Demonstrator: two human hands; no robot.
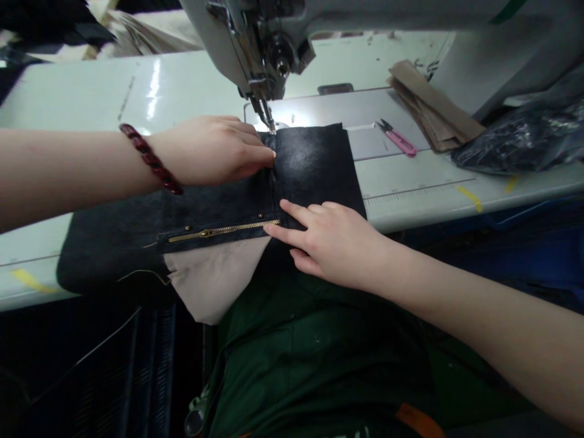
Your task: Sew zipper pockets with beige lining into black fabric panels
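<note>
Head view: black panel (pixel 109 234) is spread over the table (pixel 95 103), its far edge at the presser foot (pixel 272 127), with brass zipper (pixel 228 230) and pale cloth (pixel 214 277) set toward the near side. Panel is touched near the foot by the left hand (pixel 219 149), fingers bunched, pinch or press cannot be told; zipper's right end is touched by the right hand (pixel 326 243), fingers spread, nothing gripped. Farther right, pink snips (pixel 400 142) and brown strips (pixel 429 106) are seen.

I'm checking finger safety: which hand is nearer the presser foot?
The left hand, with the dark red bracelet at its wrist, close to the presser foot; the right hand is farther off, by the zipper.
</note>
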